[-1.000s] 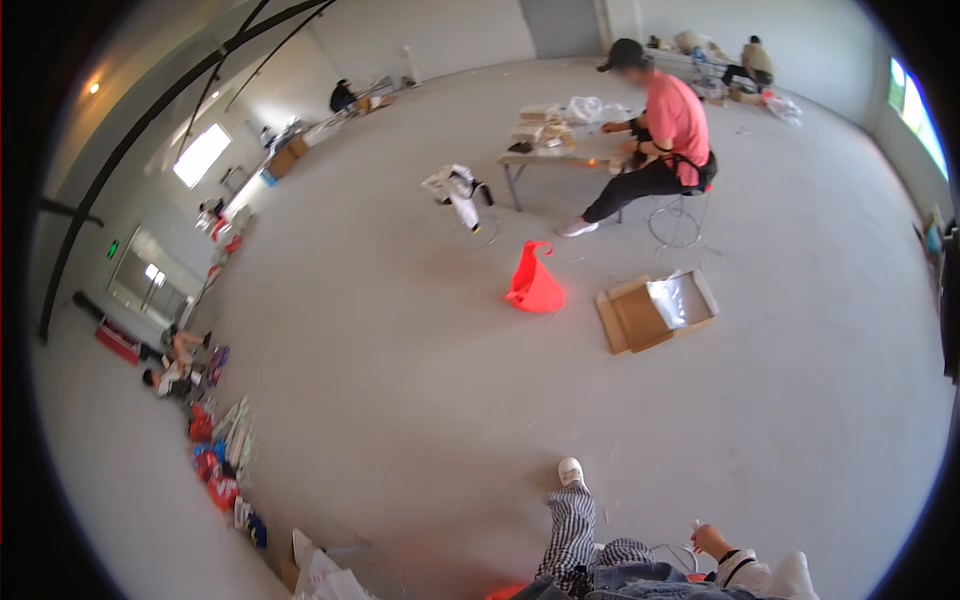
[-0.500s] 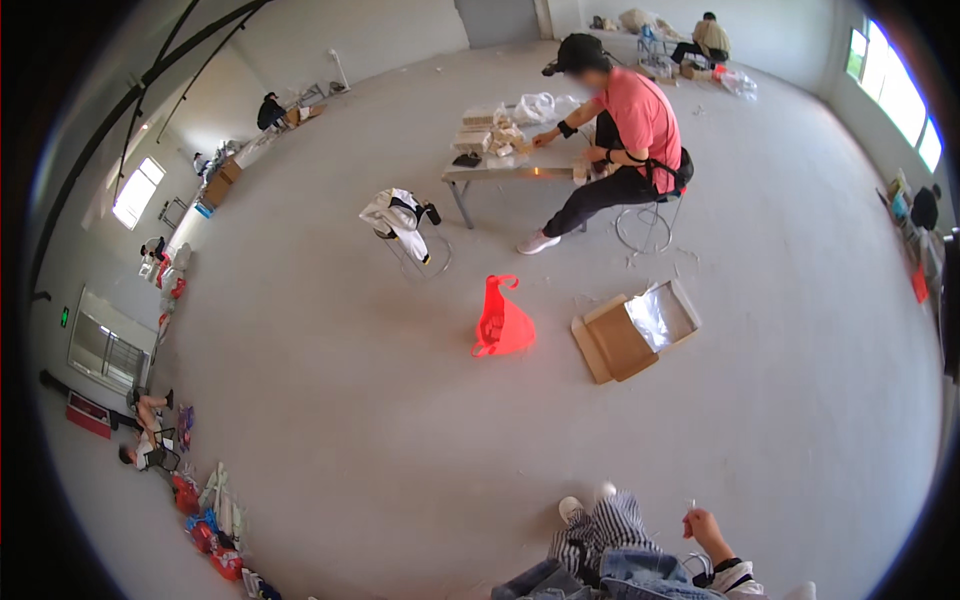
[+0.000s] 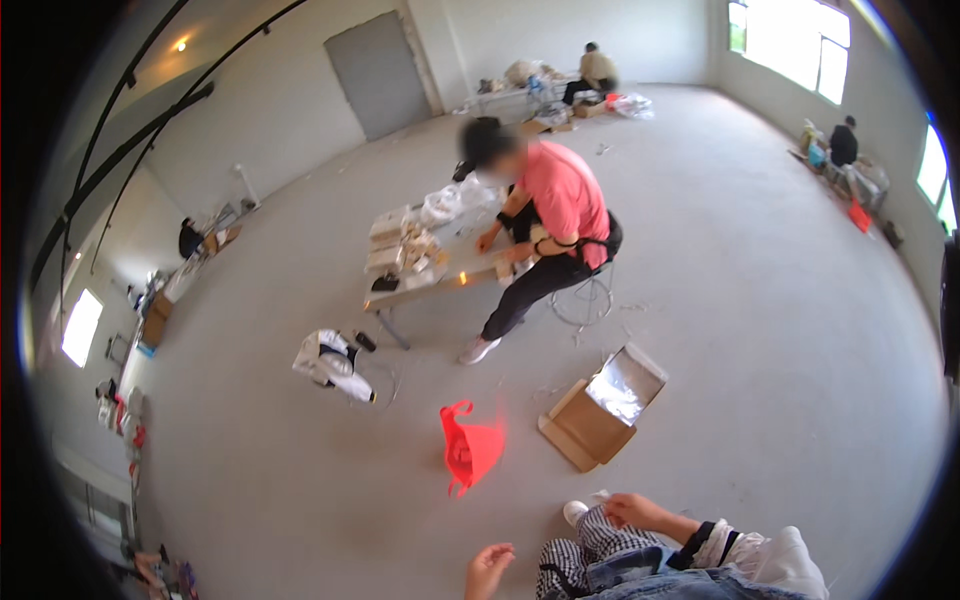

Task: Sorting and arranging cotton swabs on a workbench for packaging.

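At the bottom edge of the head view, the person's own two hands come in over their raised knee in checked trousers (image 3: 590, 545) and a white shoe (image 3: 574, 512). Right hand (image 3: 632, 510) rests on the knee near the shoe, fingers curled loosely, gripping nothing that shows. Left hand (image 3: 488, 570) hangs in the air just left of the leg, fingers half open and empty. Nearest things on the concrete floor (image 3: 300, 470): a red plastic bag (image 3: 470, 447) lying slack ahead of the left hand, and an open cardboard box (image 3: 600, 410) with a shiny liner ahead of the right, both apart from the hands. Further off, a white cloth bundle (image 3: 330, 362), then a low table (image 3: 430, 275) stacked with small packets, where a co-worker in a pink shirt (image 3: 560, 200) sits on a stool and works. Other people sit far back by the walls. Judged step: no handling in hand yet, the person seems seated or crouched with free hands. A next move toward the bag or box would call for leaning forward, since both lie out of reach.
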A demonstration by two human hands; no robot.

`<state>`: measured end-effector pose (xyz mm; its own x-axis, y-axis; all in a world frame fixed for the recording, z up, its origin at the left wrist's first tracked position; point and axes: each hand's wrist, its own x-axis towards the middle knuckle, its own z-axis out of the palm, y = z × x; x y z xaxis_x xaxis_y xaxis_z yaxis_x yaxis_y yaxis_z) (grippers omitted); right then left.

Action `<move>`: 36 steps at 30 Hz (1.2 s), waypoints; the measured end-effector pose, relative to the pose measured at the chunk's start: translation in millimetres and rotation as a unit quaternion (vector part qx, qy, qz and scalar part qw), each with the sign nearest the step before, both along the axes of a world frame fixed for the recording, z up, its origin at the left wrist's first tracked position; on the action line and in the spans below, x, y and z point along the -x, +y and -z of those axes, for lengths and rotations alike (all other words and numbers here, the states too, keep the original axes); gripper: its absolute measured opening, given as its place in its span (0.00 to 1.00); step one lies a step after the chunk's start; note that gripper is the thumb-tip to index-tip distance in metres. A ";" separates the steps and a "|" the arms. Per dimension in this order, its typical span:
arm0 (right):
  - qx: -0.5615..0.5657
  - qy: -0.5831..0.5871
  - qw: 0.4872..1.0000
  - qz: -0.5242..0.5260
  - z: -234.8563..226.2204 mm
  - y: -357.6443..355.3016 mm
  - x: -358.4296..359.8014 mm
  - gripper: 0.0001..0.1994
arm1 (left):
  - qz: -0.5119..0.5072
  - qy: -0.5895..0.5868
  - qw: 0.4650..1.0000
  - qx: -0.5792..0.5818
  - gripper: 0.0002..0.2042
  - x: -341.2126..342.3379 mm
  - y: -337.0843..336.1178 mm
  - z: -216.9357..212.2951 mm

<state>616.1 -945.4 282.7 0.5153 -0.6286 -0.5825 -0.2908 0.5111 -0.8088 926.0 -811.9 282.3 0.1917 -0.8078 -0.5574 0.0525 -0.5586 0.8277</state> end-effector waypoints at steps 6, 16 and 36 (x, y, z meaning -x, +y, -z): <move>0.038 -0.193 0.980 0.017 -96.3 -7.4 -43.3 0.12 | 0.159 0.252 0.942 0.157 0.21 66.3 -100.6 -89.5; 0.130 -0.171 0.923 0.320 -139.6 98.7 5.4 0.11 | 0.554 0.293 0.773 0.094 0.23 177.9 -132.4 -145.6; 0.114 -0.169 0.953 0.225 -138.1 37.5 96.6 0.09 | 0.318 0.201 0.911 0.166 0.18 253.6 -118.6 -136.5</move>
